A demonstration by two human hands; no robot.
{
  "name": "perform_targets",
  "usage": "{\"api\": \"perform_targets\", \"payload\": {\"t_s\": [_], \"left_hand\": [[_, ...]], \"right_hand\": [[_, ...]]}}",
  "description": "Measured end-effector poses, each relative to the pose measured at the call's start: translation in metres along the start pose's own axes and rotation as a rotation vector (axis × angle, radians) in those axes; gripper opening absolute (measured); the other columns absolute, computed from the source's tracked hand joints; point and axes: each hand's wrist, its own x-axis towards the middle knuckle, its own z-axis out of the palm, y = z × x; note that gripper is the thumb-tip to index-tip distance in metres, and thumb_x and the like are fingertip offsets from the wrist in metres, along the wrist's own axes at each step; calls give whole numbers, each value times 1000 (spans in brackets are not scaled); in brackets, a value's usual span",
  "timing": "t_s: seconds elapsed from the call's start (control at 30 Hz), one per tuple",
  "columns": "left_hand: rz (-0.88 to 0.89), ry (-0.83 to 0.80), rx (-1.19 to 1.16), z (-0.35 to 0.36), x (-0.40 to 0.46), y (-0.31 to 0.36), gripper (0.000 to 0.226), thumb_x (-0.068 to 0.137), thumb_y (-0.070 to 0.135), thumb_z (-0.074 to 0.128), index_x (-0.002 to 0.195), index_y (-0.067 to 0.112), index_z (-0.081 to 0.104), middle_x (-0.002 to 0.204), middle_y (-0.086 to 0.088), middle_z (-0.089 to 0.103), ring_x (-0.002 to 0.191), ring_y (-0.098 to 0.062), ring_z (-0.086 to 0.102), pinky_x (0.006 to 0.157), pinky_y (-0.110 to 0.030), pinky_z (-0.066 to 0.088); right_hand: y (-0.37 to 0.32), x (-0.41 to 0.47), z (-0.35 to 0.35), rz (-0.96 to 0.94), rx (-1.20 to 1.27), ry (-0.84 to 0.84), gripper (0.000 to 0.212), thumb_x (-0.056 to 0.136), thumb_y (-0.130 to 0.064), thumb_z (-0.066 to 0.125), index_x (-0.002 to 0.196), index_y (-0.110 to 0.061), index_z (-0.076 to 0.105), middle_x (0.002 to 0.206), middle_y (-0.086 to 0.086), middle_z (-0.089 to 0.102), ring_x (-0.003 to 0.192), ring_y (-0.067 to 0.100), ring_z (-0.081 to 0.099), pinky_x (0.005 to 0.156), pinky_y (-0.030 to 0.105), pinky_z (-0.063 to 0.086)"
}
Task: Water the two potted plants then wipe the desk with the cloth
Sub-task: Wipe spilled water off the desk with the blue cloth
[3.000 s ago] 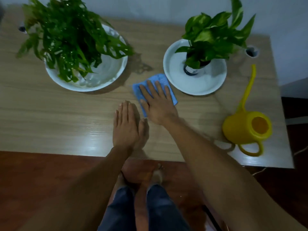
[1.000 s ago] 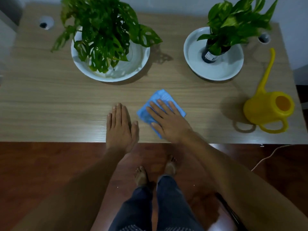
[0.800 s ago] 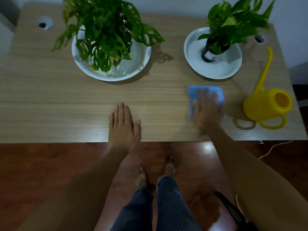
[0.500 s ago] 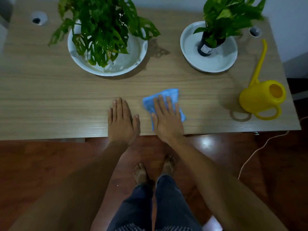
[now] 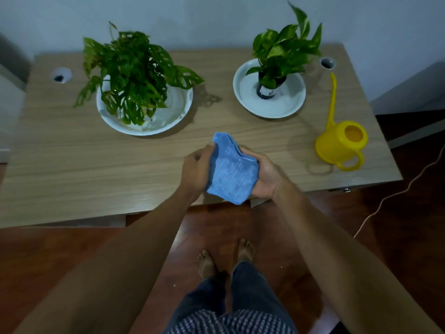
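A folded blue cloth (image 5: 230, 169) is held up off the wooden desk (image 5: 72, 160) above its front edge. My left hand (image 5: 195, 170) grips the cloth's left side and my right hand (image 5: 265, 175) cups its right side from below. At the back left a bushy plant with holed leaves (image 5: 132, 71) stands in a wide white dish (image 5: 168, 116). At the back right a smaller leafy plant (image 5: 285, 48) in a dark pot stands in another white dish (image 5: 286, 104). A yellow watering can (image 5: 342, 143) rests on the desk at the right, its long spout pointing away.
Two round cable holes sit in the desk's back corners, one at the left (image 5: 60, 75) and one at the right (image 5: 327, 63). A pale wall runs behind the desk. A thin cord (image 5: 395, 194) trails over the dark red floor at the right. My bare feet (image 5: 224, 259) stand below the desk edge.
The cloth has left the desk surface, where my right hand pressed it flat. My left hand has lifted off the desk, and both hands now hold the cloth in the air.
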Motion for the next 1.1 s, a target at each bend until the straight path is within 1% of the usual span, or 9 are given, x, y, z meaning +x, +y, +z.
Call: {"api": "perform_targets", "payload": {"t_s": [0.1, 0.27, 0.4, 0.47, 0.63, 0.77, 0.83, 0.97, 1.1], "left_hand": [[-151, -124, -17, 13, -2, 20, 39, 90, 38, 73, 87, -1, 70, 84, -16, 72, 75, -26, 68, 66, -35, 55], [-90, -115, 67, 36, -4, 30, 26, 97, 28, 68, 99, 3, 71, 93, -14, 76, 78, -27, 70, 68, -41, 57], [-28, -142, 151, 55, -2, 28, 22, 101, 27, 61, 111, 10, 71, 100, -5, 77, 83, -13, 75, 69, -29, 62], [-33, -165, 152, 64, -2, 23, 20, 104, 25, 58, 117, 15, 68, 102, 1, 76, 82, -7, 74, 67, -22, 57], [-146, -230, 133, 93, 5, 10, 31, 105, 17, 54, 134, 26, 57, 107, 0, 73, 92, -19, 72, 65, -30, 56], [-170, -231, 115, 126, 17, 6, 39, 104, 14, 53, 139, 31, 54, 113, -1, 72, 98, -21, 72, 61, -29, 55], [-182, -234, 109, 141, 24, 5, 41, 104, 13, 53, 140, 31, 53, 120, -2, 71, 104, -22, 71, 70, -34, 58], [-218, -225, 146, 164, 35, 3, 45, 104, 14, 53, 144, 34, 48, 127, -3, 68, 114, -25, 67, 90, -44, 56], [-202, -199, 300, 171, 41, -5, 47, 99, 21, 59, 143, 34, 51, 124, 0, 71, 115, -25, 67, 103, -51, 54]], "right_hand": [[-12, -12, -12, -9, 51, -37, 59, 97, -59, 53, 125, -11, 71, 128, 15, 68, 116, 32, 65, 107, 46, 46], [-23, -27, -29, -2, 88, -65, 100, 83, -87, 44, 147, -12, 56, 150, 19, 54, 136, 39, 54, 114, 58, 40], [-34, -36, -47, -73, -144, 125, 47, 103, -48, 50, 126, -12, 71, 124, 13, 71, 107, 26, 72, 99, 45, 54], [-42, -37, -61, -106, -303, 293, 30, 106, -26, 52, 127, -11, 66, 108, 6, 75, 92, 19, 74, 85, 40, 59], [-65, -41, -94, -187, -491, 474, 29, 106, -20, 53, 133, -12, 62, 121, 11, 73, 102, 23, 72, 91, 47, 58], [-83, -35, -118, -268, -637, 614, 11, 102, -20, 60, 105, -15, 69, 116, 20, 74, 108, 37, 72, 93, 57, 58], [-93, -29, -130, -301, -787, 718, 15, 101, -20, 59, 100, -10, 69, 109, 24, 74, 103, 42, 71, 87, 57, 59], [-107, -23, -140, -308, -1051, 811, 27, 104, -18, 51, 117, 1, 66, 105, 21, 71, 80, 28, 65, 57, 30, 45], [-105, -21, -143, -265, -1330, 922, 36, 101, -25, 51, 129, -4, 58, 126, 22, 65, 110, 41, 66, 76, 39, 53]]}}
